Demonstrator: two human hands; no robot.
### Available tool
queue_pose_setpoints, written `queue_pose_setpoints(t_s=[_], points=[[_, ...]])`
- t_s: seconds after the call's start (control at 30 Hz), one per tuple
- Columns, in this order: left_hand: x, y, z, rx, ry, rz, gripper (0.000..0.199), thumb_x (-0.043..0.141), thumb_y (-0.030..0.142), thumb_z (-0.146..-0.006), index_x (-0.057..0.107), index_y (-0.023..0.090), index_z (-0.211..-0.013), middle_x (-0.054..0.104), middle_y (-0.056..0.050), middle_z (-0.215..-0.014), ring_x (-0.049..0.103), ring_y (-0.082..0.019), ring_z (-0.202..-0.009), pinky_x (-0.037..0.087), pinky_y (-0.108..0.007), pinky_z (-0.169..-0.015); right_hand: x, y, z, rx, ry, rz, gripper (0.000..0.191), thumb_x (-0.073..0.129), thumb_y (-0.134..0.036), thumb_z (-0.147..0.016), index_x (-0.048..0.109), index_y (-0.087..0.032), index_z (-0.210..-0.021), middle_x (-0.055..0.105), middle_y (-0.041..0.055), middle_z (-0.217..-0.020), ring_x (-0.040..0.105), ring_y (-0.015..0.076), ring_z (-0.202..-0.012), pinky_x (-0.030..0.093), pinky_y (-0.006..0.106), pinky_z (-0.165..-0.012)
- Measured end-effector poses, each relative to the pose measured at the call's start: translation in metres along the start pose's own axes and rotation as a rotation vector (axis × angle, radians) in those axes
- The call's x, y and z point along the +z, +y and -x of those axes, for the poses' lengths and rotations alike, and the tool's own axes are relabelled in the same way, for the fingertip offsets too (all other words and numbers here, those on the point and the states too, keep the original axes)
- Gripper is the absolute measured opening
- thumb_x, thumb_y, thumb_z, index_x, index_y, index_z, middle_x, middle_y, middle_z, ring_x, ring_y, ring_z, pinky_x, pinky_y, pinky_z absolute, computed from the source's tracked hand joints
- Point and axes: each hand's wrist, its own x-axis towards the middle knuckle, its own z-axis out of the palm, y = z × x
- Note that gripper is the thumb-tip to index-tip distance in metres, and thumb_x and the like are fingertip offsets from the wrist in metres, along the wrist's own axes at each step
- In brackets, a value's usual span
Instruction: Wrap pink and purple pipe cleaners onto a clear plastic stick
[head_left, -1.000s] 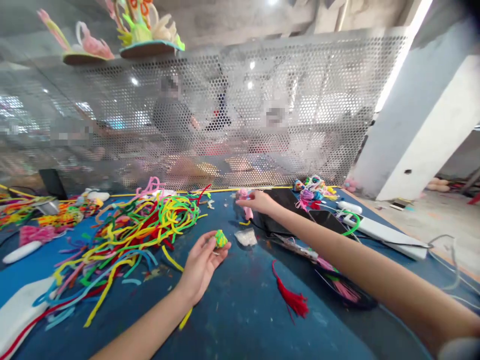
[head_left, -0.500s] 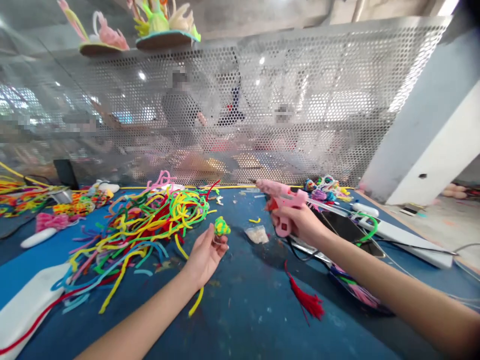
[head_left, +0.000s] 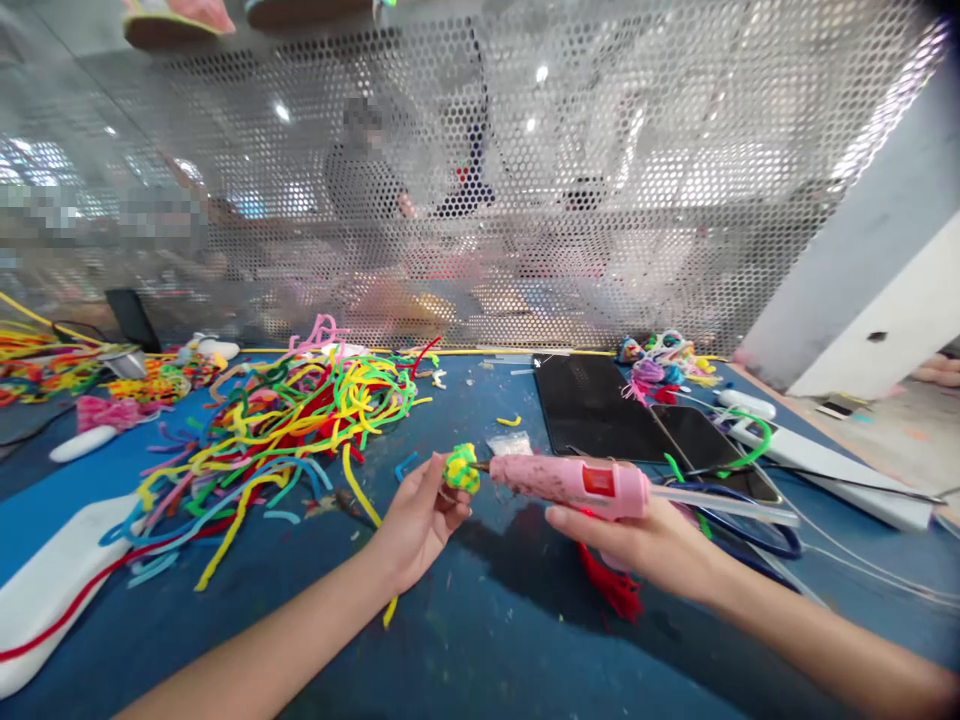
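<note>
Between the thumb and fingers of my left hand [head_left: 420, 520] is a small yellow-and-green ball of twisted pipe cleaner [head_left: 461, 469]. My right hand [head_left: 645, 540] is wrapped round a pink hot glue gun [head_left: 555, 480], a clear glue stick [head_left: 727, 505] jutting from its rear. The gun lies level and its nozzle tip points left, at or very close to the ball's right side; whether they touch I cannot tell. Behind the gun sits a small clear bag [head_left: 508, 445], partly covered. A red tassel [head_left: 611, 585] lies below my right hand, partly hidden by it.
A heap of coloured pipe cleaners [head_left: 322, 410] spreads at left, beside a white board-like object [head_left: 60, 590]. On the right are a black tablet [head_left: 600, 405], a phone [head_left: 705, 445] and cables. A perforated metal screen [head_left: 480, 230] stands behind the blue table [head_left: 465, 650]; people show through it.
My right hand has brought the glue gun down and turned it from pointing away to pointing left at the ball. My left hand has shifted slightly right. The view has tilted down.
</note>
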Motion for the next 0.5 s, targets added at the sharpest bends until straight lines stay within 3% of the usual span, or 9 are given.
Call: queue_pose_setpoints(t_s=[0.27, 0.5], points=[[-0.0018, -0.0031, -0.0013, -0.023, -0.037, -0.011, 0.032, 0.069, 0.04, -0.073, 0.055, 0.013, -0.083, 0.056, 0.003, -0.058, 0.056, -0.005, -0.048, 0.049, -0.01, -0.044, 0.0021, 0.0095, 0.0026, 0.026, 0.074, 0.113, 0.033, 0.055, -0.043, -0.083, 0.068, -0.025, -0.108, 0.07, 0.0042, -0.086, 0.066, 0.0227, -0.083, 0.054, 0.034, -0.079], [-0.0021, -0.0032, -0.0005, -0.046, -0.052, -0.017, 0.034, 0.069, 0.042, -0.073, 0.056, 0.012, -0.082, 0.057, 0.002, -0.058, 0.055, -0.004, -0.047, 0.049, -0.009, -0.044, -0.0007, 0.0075, 0.0051, 0.015, 0.107, 0.203, 0.035, 0.057, -0.043, -0.081, 0.069, -0.022, -0.106, 0.068, 0.0043, -0.079, 0.064, 0.0211, -0.079, 0.052, 0.03, -0.073]])
